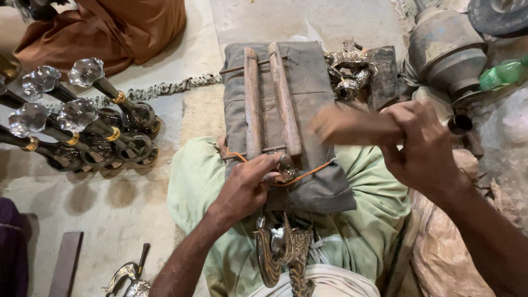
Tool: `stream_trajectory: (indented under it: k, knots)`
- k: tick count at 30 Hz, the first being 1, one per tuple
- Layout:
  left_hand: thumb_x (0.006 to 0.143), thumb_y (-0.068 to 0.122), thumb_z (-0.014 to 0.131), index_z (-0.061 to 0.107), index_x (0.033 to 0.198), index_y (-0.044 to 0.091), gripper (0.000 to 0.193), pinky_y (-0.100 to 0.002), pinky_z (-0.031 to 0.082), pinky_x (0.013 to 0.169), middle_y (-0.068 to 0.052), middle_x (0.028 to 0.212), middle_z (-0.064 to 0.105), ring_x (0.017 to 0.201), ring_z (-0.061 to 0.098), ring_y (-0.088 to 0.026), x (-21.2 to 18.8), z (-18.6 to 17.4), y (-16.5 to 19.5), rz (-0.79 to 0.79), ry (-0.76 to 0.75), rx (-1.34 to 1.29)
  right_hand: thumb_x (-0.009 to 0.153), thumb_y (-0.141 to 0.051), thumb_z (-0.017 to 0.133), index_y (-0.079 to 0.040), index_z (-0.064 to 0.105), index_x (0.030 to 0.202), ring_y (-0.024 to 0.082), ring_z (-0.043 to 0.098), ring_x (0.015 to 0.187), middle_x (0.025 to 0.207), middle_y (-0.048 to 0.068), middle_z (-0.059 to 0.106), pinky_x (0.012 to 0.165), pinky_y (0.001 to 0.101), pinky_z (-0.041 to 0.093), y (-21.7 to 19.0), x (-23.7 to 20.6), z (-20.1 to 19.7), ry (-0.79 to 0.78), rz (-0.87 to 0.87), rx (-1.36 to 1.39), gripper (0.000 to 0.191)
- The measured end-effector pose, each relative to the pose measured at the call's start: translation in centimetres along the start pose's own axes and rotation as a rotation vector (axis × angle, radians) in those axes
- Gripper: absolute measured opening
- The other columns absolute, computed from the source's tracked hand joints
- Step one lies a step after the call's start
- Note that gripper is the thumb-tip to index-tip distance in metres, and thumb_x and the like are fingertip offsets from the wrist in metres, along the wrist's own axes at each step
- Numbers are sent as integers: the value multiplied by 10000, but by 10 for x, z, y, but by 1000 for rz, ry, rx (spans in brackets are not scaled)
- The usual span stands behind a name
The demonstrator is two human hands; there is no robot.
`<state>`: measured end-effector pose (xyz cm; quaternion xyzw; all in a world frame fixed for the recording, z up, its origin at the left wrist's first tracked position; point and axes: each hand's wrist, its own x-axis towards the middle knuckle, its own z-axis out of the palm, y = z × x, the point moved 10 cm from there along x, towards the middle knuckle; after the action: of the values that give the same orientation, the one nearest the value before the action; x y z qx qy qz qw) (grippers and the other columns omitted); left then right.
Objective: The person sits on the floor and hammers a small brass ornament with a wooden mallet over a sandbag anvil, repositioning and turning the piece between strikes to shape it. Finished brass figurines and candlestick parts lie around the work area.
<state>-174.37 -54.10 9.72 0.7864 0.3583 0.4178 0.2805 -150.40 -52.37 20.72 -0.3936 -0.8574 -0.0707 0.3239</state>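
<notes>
My left hand (pixel 250 184) presses a small ornate metal piece (pixel 286 172) against the near end of two wooden rails (pixel 272 99) that lie on a grey cloth-covered block (pixel 316 82) over my lap. An orange cord (pixel 308 173) crosses under that piece. My right hand (pixel 421 146) grips a wooden-handled tool (pixel 352 127), blurred with motion, held level over the block's right side. A shiny engraved bird-shaped metal figure (pixel 283 250) lies on my lap below the left hand.
Several dark metal stands with crystal-like knobs (pixel 82 118) lie at the left. More ornate metal pieces (pixel 349 69) and a dark block (pixel 382 74) sit beyond the cloth. A metal pot (pixel 443 49) and green bottle (pixel 500 72) are at the right. Orange-brown cloth (pixel 110 27) lies upper left.
</notes>
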Motion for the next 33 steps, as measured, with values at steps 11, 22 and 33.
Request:
stream_trajectory:
  k: [11, 22, 33]
  knots:
    - [820, -125, 611, 622, 1244, 55, 461, -419, 600, 829, -130, 1121, 720, 1004, 741, -337, -3, -3, -5, -35, -1, -32, 785, -45, 726, -73, 579, 1221, 363, 625, 1035, 1110, 137, 625, 802, 511, 578, 3, -7, 14, -74, -26, -264, 462]
    - [737, -125, 588, 614, 1190, 26, 479, -457, 570, 833, -171, 1055, 692, 995, 704, -396, -8, -8, -9, 28, 14, -51, 823, -100, 775, -167, 634, 1212, 299, 630, 1006, 1060, 93, 680, 763, 466, 591, 2, -9, 30, -224, -119, -519, 419]
    - [711, -118, 581, 648, 1170, 31, 488, -438, 564, 811, -159, 1024, 723, 961, 724, -374, -16, -12, -28, 1, 21, -97, 707, -181, 778, -117, 623, 1332, 317, 622, 1046, 1101, 137, 658, 747, 431, 614, -19, 12, 28, -270, -137, -431, 647]
